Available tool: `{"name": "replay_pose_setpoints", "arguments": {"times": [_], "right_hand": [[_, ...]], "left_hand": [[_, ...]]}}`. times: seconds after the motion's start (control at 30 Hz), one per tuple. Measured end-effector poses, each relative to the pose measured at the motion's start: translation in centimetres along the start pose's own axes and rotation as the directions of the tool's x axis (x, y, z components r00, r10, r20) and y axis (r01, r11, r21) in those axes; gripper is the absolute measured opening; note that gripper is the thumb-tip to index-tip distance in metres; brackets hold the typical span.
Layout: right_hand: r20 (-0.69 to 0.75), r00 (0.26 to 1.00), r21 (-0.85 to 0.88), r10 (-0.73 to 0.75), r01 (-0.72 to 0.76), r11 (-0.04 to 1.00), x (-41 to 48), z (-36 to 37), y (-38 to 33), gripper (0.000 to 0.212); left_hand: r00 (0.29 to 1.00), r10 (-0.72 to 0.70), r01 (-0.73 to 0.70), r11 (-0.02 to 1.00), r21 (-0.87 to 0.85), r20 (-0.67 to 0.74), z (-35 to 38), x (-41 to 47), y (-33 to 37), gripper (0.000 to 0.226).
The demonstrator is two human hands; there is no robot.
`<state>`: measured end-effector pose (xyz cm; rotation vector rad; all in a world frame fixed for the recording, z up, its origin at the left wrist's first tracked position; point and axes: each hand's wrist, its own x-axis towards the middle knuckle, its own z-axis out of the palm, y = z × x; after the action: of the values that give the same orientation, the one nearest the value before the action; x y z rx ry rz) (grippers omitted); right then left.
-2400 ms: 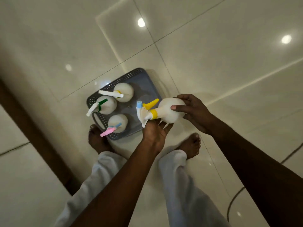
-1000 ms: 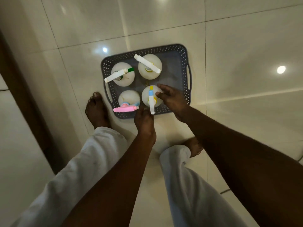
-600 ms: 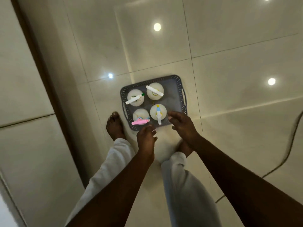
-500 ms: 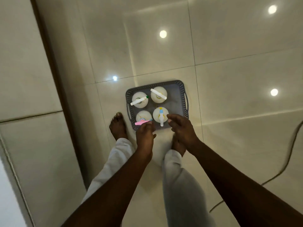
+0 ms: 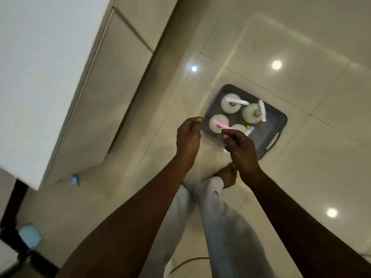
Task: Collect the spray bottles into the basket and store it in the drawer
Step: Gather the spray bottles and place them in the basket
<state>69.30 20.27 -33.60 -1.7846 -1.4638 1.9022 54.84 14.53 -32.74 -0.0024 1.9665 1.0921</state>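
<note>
A dark grey perforated basket [image 5: 281, 122] sits on the tiled floor. Several white spray bottles stand in it: two with white nozzles [image 5: 230, 104] [image 5: 252, 113], one with a pink nozzle [image 5: 217, 122], and one with a blue and yellow nozzle [image 5: 240, 127], partly hidden behind my right hand. My left hand [image 5: 188, 135] hovers high above the basket's left edge, fingers loosely curled, holding nothing. My right hand [image 5: 241, 147] hovers over the basket's near side, also loosely curled and empty. Neither hand touches the basket.
Pale cabinet and drawer fronts [image 5: 120, 77] run along the left under a white countertop [image 5: 36, 67]. My bare foot [image 5: 226, 175] and light trousers are below the hands. A cable [image 5: 186, 262] lies at the bottom, a blue object [image 5: 30, 235] at lower left.
The yellow and blue bottle went from my hands into the basket. Both hands have let go and risen away from it. The view has lifted and swung toward the cabinets.
</note>
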Motion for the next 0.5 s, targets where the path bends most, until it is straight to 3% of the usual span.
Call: {"name": "replay_pose_setpoints", "arguments": {"times": [0.27, 0.5], "right_hand": [[0.270, 0.963, -0.187, -0.020, 0.073, 0.980, -5.1, 8.6, 1.2, 0.021], [0.402, 0.915, -0.292, 0.030, 0.097, 0.952, -12.9, 14.7, 3.5, 0.021]], "left_hand": [[0.978, -0.078, 0.055, 0.991, -0.122, -0.194, -12.1, -4.9, -7.3, 0.027], [0.932, -0.232, 0.163, 0.955, -0.250, -0.280, -20.4, -13.0, -15.5, 0.038]]}}
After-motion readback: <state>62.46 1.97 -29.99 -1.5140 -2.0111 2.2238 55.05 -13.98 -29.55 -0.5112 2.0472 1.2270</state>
